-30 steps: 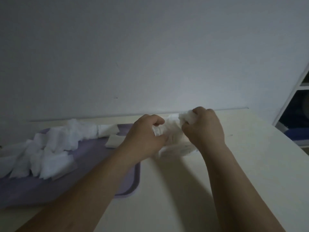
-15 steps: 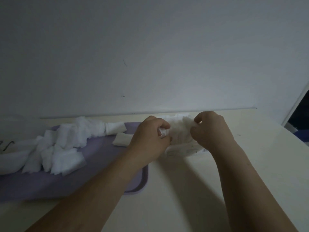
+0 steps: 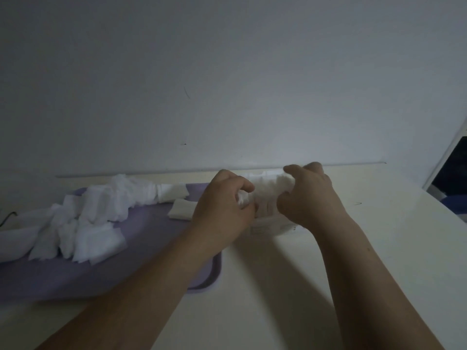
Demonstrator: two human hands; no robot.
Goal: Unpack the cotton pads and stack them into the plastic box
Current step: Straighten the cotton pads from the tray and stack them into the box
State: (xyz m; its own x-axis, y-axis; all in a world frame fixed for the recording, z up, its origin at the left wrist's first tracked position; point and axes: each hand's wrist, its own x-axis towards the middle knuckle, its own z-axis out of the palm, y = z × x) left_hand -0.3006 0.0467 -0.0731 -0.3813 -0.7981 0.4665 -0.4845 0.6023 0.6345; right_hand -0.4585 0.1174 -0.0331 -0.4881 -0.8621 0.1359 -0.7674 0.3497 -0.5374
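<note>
— Where are the cotton pads?

— One bundle of cotton pads [image 3: 267, 192] sits between both hands, close to the far edge of the tabletop [image 3: 379, 261], about midway along it. A clear plastic piece [image 3: 269, 227] with faint print lies right under the bundle; I cannot tell whether it is the box or a wrapper.

— And the fingers?

— The left hand [image 3: 222, 207] has its fingers curled, with thumb and forefinger pinching the bundle's left end. The right hand [image 3: 307, 198] curls its fingers over the top of the right end, with the thumb below.

— Anything else?

— A purple tray [image 3: 151, 248] covers the left part of the tabletop, its near right corner beneath the left forearm. A loose heap of pads [image 3: 96, 218] runs across the tray's far and left side. A single pad [image 3: 181, 209] lies on the tray just beside the left hand.
</note>
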